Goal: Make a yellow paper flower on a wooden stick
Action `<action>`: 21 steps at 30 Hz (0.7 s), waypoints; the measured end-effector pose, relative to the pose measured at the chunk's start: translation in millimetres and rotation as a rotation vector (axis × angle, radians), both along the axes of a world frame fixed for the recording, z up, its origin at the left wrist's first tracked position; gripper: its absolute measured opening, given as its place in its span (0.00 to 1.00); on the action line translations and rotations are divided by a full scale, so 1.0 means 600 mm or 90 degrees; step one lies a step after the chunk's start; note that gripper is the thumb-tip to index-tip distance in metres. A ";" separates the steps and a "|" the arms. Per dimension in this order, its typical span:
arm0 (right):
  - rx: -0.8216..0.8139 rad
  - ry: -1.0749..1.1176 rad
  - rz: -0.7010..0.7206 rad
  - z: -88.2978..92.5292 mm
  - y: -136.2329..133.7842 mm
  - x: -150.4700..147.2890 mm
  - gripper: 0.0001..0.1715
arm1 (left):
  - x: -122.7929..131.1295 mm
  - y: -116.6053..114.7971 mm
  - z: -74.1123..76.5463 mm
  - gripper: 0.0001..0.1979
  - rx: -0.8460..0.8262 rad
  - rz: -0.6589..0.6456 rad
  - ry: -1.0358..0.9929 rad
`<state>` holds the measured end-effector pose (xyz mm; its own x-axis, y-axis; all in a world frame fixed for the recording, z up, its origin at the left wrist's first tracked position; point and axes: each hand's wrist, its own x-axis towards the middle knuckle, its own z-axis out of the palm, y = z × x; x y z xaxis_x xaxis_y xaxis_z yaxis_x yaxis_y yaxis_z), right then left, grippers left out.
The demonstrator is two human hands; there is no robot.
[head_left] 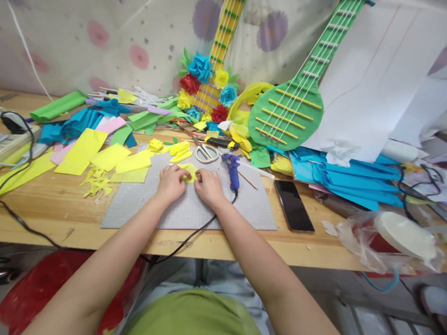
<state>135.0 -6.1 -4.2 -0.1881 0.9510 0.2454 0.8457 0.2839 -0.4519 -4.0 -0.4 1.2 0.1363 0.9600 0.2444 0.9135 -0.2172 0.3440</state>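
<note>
My left hand and my right hand meet over a grey cutting mat. Between them is a small piece of yellow crepe paper, pinched at its two sides by my fingers. Just beyond lie folded yellow paper strips and a small yellow paper flower. To the right of my right hand rests a blue glue gun, its black cord running under my right forearm. White-handled scissors lie behind my hands, close to a black-and-yellow utility knife.
Yellow paper sheets and yellow scraps lie to the left. A phone is right of the mat. Behind stand a green paper instrument and a flowered yellow one. A power strip sits far left; folded blue paper lies right.
</note>
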 end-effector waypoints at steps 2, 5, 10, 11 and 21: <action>0.003 0.010 -0.004 0.000 0.000 -0.001 0.14 | -0.001 0.001 -0.001 0.16 0.001 -0.001 -0.001; 0.016 0.023 -0.011 -0.001 0.000 -0.001 0.15 | -0.001 0.002 -0.002 0.16 0.005 -0.007 -0.004; -0.007 0.070 -0.001 -0.001 0.004 0.007 0.17 | -0.003 0.003 -0.003 0.16 0.000 -0.009 -0.010; -0.011 0.079 0.000 -0.001 0.005 0.009 0.19 | -0.002 0.003 -0.003 0.16 -0.001 -0.009 -0.011; 0.028 0.131 0.077 0.002 0.004 0.018 0.19 | -0.023 -0.001 0.007 0.24 0.075 -0.023 -0.123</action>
<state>145.8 -3.7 -3.2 -0.2424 0.9119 0.3311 0.6958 0.4012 -0.5957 -17.9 -1.2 5.4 0.1097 0.9187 0.3794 0.8242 -0.2974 0.4818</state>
